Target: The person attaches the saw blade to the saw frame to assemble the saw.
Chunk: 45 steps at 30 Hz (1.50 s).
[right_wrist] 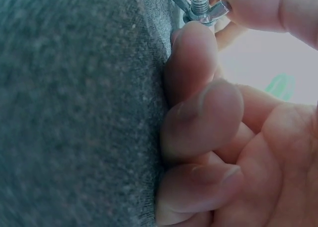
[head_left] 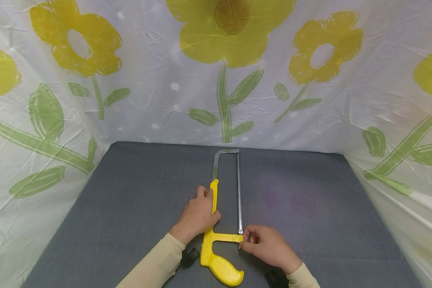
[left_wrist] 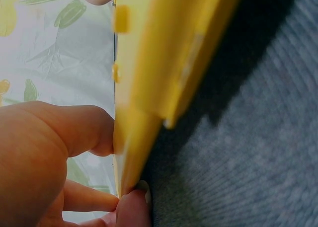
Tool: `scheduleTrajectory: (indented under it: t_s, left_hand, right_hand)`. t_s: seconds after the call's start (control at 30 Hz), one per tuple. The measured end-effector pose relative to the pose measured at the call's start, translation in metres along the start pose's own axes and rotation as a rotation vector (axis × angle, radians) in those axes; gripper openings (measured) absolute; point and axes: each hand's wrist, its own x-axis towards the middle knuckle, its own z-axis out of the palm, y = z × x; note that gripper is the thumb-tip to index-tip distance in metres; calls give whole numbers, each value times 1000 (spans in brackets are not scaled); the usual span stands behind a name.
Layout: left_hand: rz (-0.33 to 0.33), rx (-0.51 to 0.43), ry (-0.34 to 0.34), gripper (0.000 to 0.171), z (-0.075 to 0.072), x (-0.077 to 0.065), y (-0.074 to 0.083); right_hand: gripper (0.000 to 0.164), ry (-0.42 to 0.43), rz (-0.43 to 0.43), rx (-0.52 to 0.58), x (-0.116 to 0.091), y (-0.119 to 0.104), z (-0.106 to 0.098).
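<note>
A hacksaw (head_left: pixel 223 271) with a yellow handle and a silver bow lies flat on the grey table, its handle toward me. Its blade (head_left: pixel 239 192) runs along the right side. My left hand (head_left: pixel 199 214) grips the yellow frame above the handle; in the left wrist view the thumb and fingers close on the yellow frame (left_wrist: pixel 159 53) near the cloth. At the blade's near end, my right hand (head_left: pixel 268 246) pinches a metal wing nut (right_wrist: pixel 201 8) on a threaded bolt between thumb and index finger. The other right fingers are curled beside the cloth.
Dark grey cloth covers the table (head_left: pixel 147 172). A white curtain (head_left: pixel 155 80) printed with yellow flowers hangs behind and along both sides. Black devices show at both wrists, one (head_left: pixel 190 258) beside the saw's handle.
</note>
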Motion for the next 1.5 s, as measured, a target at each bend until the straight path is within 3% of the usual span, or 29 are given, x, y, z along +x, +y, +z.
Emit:
scheduleTrajectory:
  t_s: [1.5]
  left_hand:
    - [4, -25, -12, 76, -1, -1, -1]
  right_hand:
    - [13, 14, -18, -20, -5, 1, -1]
